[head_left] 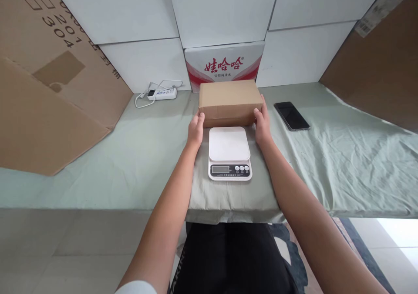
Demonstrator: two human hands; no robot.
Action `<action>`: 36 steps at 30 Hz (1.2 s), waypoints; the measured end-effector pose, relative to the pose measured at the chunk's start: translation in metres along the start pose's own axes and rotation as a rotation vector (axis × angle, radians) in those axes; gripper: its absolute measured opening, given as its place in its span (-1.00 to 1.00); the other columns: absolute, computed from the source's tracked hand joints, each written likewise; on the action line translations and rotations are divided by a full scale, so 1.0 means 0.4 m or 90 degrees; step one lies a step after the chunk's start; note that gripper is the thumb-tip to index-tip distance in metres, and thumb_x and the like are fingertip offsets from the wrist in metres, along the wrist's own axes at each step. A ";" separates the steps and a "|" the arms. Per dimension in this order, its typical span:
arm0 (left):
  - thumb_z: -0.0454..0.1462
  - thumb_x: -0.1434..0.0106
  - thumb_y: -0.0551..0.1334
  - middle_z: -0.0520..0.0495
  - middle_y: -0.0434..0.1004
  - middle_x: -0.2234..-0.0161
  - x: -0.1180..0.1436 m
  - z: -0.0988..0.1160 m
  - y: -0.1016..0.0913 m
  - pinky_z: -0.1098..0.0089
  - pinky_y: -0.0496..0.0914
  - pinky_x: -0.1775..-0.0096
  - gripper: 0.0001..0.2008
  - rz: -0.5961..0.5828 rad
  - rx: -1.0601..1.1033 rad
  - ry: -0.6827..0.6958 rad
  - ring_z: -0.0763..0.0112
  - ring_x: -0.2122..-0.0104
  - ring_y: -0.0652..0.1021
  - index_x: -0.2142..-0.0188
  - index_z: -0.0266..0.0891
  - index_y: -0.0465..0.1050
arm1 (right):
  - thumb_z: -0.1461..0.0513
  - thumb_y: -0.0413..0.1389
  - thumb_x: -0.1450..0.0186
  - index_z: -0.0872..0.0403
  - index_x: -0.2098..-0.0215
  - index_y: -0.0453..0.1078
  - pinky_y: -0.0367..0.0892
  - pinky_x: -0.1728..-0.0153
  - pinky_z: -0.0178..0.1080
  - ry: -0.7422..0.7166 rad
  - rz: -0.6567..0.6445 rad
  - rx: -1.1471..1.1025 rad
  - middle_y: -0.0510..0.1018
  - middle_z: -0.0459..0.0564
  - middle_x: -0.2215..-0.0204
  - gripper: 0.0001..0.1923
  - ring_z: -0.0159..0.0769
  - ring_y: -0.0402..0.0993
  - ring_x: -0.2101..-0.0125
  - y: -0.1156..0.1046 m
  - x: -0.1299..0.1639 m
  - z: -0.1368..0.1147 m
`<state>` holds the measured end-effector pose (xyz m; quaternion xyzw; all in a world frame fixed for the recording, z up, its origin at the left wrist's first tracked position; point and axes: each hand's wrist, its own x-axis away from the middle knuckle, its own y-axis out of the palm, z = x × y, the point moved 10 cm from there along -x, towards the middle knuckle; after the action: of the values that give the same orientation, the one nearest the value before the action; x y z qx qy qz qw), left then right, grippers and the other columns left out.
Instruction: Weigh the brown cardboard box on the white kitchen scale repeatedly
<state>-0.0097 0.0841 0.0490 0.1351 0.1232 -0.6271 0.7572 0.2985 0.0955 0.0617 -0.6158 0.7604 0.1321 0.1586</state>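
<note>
A closed brown cardboard box point(230, 98) is gripped at its two short sides, one hand at each end. My left hand point(196, 128) holds the left end, thumb on the front face, the other fingers hidden behind the side. On the right end, my right hand point(262, 122) has its thumb at the front corner and its fingers along the side. Just in front of the box, between my forearms, lies a white kitchen scale point(229, 148) with a bare square platform. Its small grey display shows no readable figures.
A black phone point(291, 116) lies right of the box. A white power strip point(162, 94) with a cable lies at the back left. Large cardboard sheets point(65, 111) flank both sides. A white-and-red carton point(225, 52) stands behind, against white panels. Pale green cloth point(146, 155) covers the table.
</note>
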 end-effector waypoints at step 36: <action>0.35 -0.49 0.19 -0.28 0.66 -0.42 0.329 0.175 -0.045 -0.05 0.48 -0.48 -0.20 0.007 -0.006 0.025 -0.18 -0.51 0.55 -0.46 -0.04 0.55 | -0.29 0.16 -0.42 -0.24 -0.50 0.44 0.31 -0.55 0.53 -0.115 0.101 0.072 0.53 0.12 -0.49 -0.22 0.37 0.37 -0.54 -0.095 0.306 -0.209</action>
<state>-0.0020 -0.0649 0.0663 0.1445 0.1399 -0.6197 0.7586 0.3057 -0.0550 0.0887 -0.5293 0.7955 0.1562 0.2502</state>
